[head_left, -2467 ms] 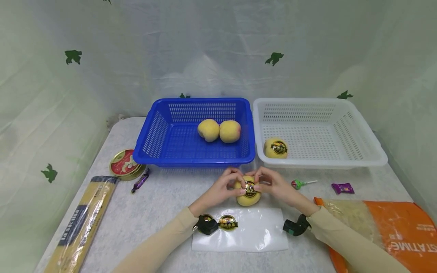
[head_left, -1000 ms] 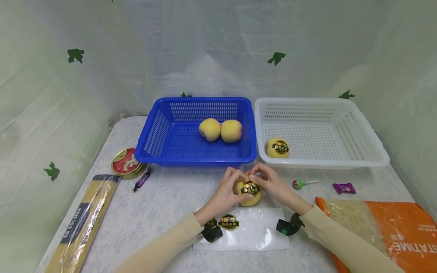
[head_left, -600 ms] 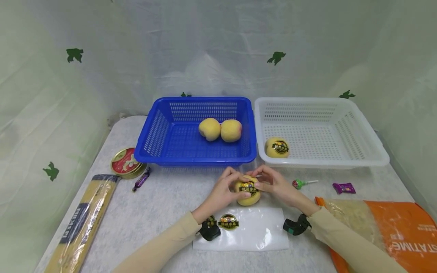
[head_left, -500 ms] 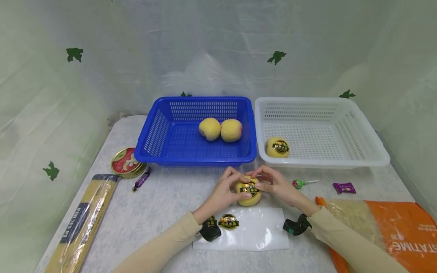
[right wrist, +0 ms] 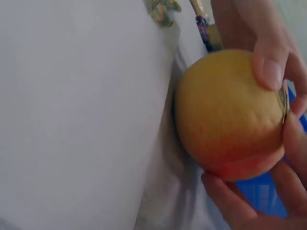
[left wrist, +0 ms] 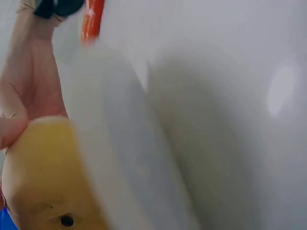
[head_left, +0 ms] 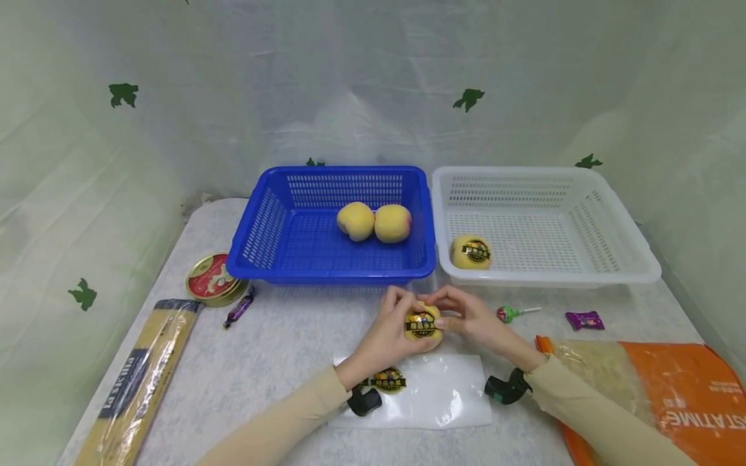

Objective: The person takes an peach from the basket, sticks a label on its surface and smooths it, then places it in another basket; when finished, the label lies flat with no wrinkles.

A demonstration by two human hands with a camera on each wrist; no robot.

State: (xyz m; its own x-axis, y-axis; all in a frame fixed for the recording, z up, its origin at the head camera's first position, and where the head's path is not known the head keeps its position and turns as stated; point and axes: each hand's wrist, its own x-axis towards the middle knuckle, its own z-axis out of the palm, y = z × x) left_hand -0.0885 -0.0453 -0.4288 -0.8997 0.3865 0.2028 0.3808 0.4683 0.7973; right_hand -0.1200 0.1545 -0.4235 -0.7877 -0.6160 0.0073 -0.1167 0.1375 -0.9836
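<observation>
A yellow peach (head_left: 428, 345) with a black-and-gold sticker (head_left: 421, 325) on its near side is held between both hands above the back edge of a white sticker sheet (head_left: 431, 395). My left hand (head_left: 384, 333) grips its left side, thumb low beneath the sticker. From the right, my right hand (head_left: 474, 323) pinches it, thumb at the sticker's edge. The right wrist view shows the red-blushed underside of the peach (right wrist: 225, 115) between the fingers of both hands. In the left wrist view, a blurred pale shape covers part of the peach (left wrist: 53, 172).
Two peaches (head_left: 392, 224) lie in a blue basket (head_left: 332, 275); one stickered peach (head_left: 463, 255) is in a white basket (head_left: 553, 278). Around them lie a round tin (head_left: 214, 278), candies (head_left: 585, 320), a lollipop (head_left: 507, 314), a spaghetti pack (head_left: 140, 382) and an orange bag (head_left: 682, 388).
My left thumb has slid lower on the peach, from across the sticker to beneath it, and the left wrist has shifted slightly right. The right hand keeps its place; the sticker shows more fully.
</observation>
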